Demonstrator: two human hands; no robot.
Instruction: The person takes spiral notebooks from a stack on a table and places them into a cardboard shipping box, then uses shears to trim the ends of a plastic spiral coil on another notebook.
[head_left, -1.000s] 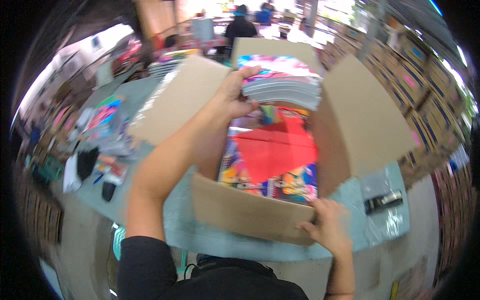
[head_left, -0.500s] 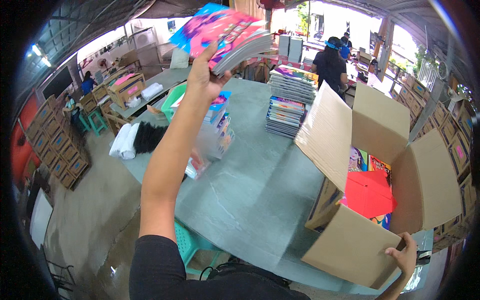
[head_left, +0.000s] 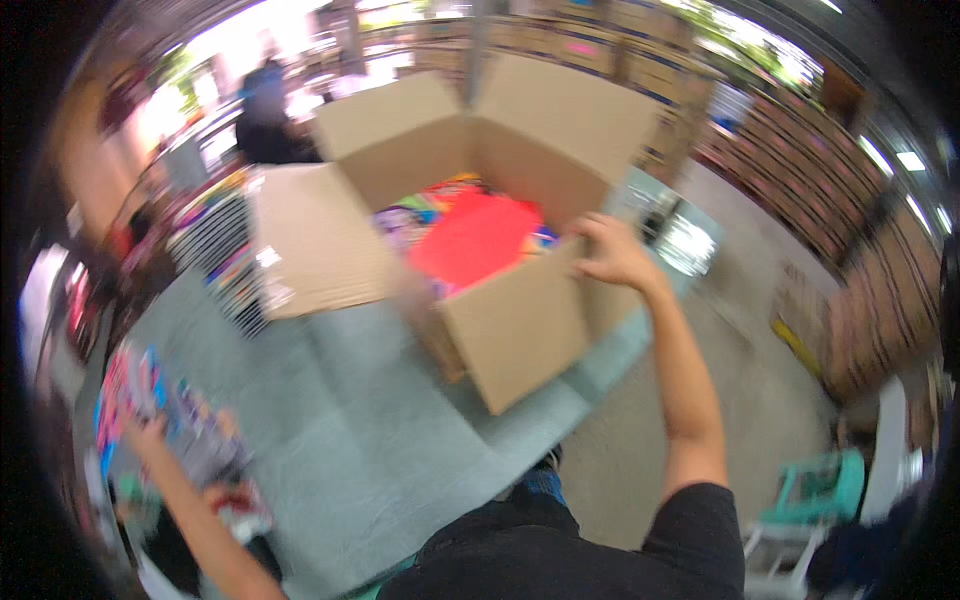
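An open box (head_left: 515,340) is steadied at its near right corner by the right hand (head_left: 612,250), whose fingers are curled over the rim of the near flap with the thumb set against the cardboard. By that grip, it seems, the box is braced while the other arm is stretched far out to the left.

The left hand (head_left: 145,435) is seen, blurred, at the left end of the table (head_left: 350,430), against a bright pile (head_left: 125,385). Its fingers look bent, but how far they are opened, and whether anything is gripped, cannot be told.

The box is set toward the right side of the table, perhaps so that its mouth is left within reach of both arms. Its flaps are spread outward, by which the opening is probably left unblocked. Inside, colourful books (head_left: 400,222) are partly covered by a red sheet (head_left: 475,235), laid flat on top, possibly as a divider or a cover.

Just beyond the left flap (head_left: 310,240), spiral-edged stacks (head_left: 215,225) are lined up, likely placed there to be handy without crowding the box. Clear plastic (head_left: 690,240) is left at the right edge of the table, out of the way, as it appears. A green chair (head_left: 820,490) is parked on the floor at near right.
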